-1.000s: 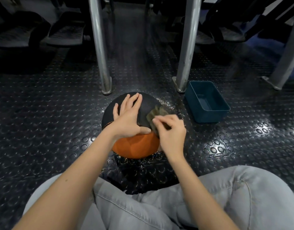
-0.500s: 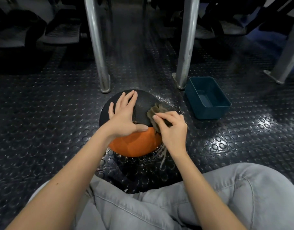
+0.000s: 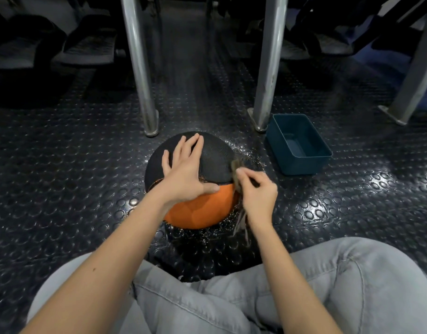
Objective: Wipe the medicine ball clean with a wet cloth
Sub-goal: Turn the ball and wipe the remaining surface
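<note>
A black and orange medicine ball [image 3: 203, 208] sits on the studded rubber floor in front of my crossed legs. My left hand [image 3: 186, 172] lies flat on its top, fingers straight and spread over the black half. My right hand [image 3: 258, 189] grips a wet brownish cloth [image 3: 236, 166] against the ball's right side. Frayed threads of the cloth hang below my wrist. Most of the cloth is hidden under my fingers.
A dark teal plastic tub [image 3: 298, 143] stands on the floor to the right of the ball. Two metal posts [image 3: 140, 68] [image 3: 268, 68] rise just behind the ball. Water drops glisten on the floor around it. Dark seats lie farther back.
My right hand has slid the cloth from the ball's top down toward its right side. My left hand stays pressed flat on top.
</note>
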Motion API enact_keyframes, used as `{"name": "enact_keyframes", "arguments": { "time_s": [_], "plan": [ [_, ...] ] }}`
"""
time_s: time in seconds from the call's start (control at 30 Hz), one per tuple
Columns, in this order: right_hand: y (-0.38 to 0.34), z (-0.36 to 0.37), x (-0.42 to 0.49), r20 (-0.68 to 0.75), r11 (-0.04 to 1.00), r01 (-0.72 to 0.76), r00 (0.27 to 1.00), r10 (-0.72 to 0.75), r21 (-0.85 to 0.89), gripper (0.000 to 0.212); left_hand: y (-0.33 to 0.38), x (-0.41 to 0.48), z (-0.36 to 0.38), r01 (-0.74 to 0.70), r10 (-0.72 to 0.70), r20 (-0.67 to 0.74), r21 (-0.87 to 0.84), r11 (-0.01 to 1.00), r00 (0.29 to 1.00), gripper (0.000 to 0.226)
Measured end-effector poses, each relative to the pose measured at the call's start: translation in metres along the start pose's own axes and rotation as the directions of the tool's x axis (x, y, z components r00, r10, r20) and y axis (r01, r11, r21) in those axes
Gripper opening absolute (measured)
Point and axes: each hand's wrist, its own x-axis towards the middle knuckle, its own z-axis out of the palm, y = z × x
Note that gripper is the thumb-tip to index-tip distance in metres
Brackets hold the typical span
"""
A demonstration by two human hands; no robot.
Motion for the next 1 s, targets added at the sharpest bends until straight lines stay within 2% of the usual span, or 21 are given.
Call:
{"name": "enact_keyframes", "arguments": {
  "time_s": [0.07,0.1,0.23,0.27,0.33,0.43,0.5,0.53,0.6,0.7,0.73,0.83,0.9,1.0],
  "plan": [
    [0.001,-0.002,0.016,0.014,0.995,-0.103,0.995,0.104,-0.004,0.015,0.002,0.0,0.0,0.013,-0.013,0.005,-0.001,1.0,1.0,0.112],
    [0.001,-0.001,0.014,0.015,0.994,-0.106,0.994,0.107,-0.01,0.015,0.002,0.001,0.0,0.016,-0.016,0.003,0.001,1.0,1.0,0.112],
    [-0.005,0.005,-0.026,0.026,0.983,0.165,0.986,-0.163,-0.086,0.007,-0.003,0.001,-0.004,0.015,-0.015,-0.011,-0.007,1.0,1.0,0.111],
    [-0.005,0.004,-0.03,0.03,0.976,0.192,0.981,-0.19,-0.1,0.006,-0.003,0.001,-0.003,0.011,-0.011,-0.008,-0.01,1.0,1.0,0.111],
    [-0.004,0.004,-0.021,0.007,0.987,0.151,0.989,-0.151,-0.06,0.005,0.0,0.001,-0.003,0.018,-0.018,-0.003,-0.009,1.0,1.0,0.11],
    [-0.004,0.007,0.009,-0.037,0.999,-0.017,0.999,0.018,0.036,0.006,0.006,0.007,0.001,0.043,-0.043,-0.002,0.034,0.998,0.999,0.109],
    [-0.007,0.009,0.025,-0.039,0.99,-0.137,0.99,0.138,0.034,0.01,0.009,0.011,0.002,0.058,-0.059,0.013,0.052,0.997,0.998,0.109],
    [-0.009,0.01,0.027,-0.034,0.989,-0.15,0.988,0.15,0.012,0.012,0.009,0.011,0.002,0.067,-0.067,0.014,0.051,0.996,0.998,0.109],
    [-0.011,0.009,0.019,-0.019,0.996,-0.075,0.997,0.074,-0.049,0.011,0.006,0.01,0.0,0.078,-0.078,0.007,0.043,0.996,0.997,0.11],
    [-0.009,0.006,-0.008,0.045,0.984,0.135,0.99,-0.131,-0.119,0.007,0.0,0.006,-0.003,0.051,-0.051,-0.005,0.014,0.999,0.999,0.109],
    [-0.007,0.005,-0.008,0.045,0.98,0.153,0.988,-0.149,-0.124,0.007,-0.002,0.005,-0.004,0.037,-0.037,-0.003,0.005,0.999,0.999,0.109],
    [0.0,0.004,0.021,-0.01,0.997,-0.027,1.0,0.026,-0.079,0.011,-0.001,0.001,0.0,0.013,-0.013,0.006,-0.009,1.0,1.0,0.109],
    [-0.001,0.004,0.028,-0.003,0.993,-0.092,0.996,0.092,-0.073,0.013,0.001,0.001,0.002,0.021,-0.021,-0.004,0.004,1.0,1.0,0.109],
    [-0.004,0.009,0.004,0.003,0.998,0.015,1.0,-0.015,-0.061,0.007,-0.001,0.004,-0.001,0.028,-0.028,-0.007,0.007,1.0,1.0,0.109]
  ]
}}
